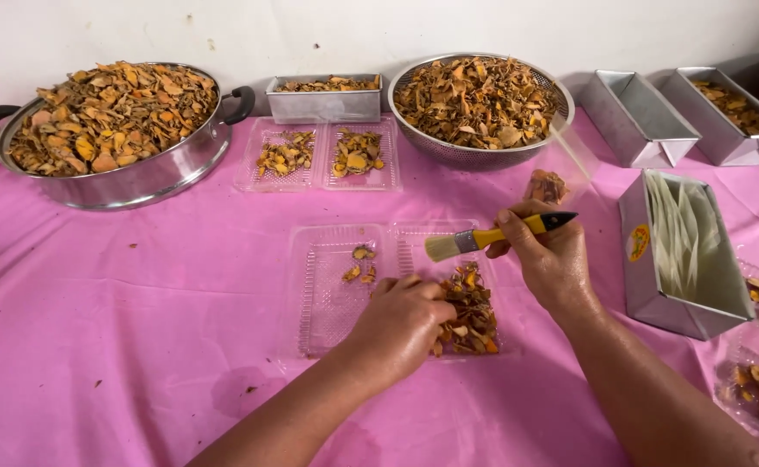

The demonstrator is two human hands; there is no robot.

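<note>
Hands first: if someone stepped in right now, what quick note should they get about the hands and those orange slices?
Left hand: resting on the dried orange slices in the right half of the open clear clamshell tray.
Right hand: gripping a yellow-handled brush, bristles over the tray.
Done: right half holds a pile; left half only a few pieces.
Left: left half is mostly unfilled. Supplies wait in the big pot and the colander behind.

We see two hands, the left hand [401, 324] and the right hand [552, 259]. We count one brush [483, 238], one big pot [111, 130], one round metal bowl [479, 104], four metal tins and two open clear trays.
</note>
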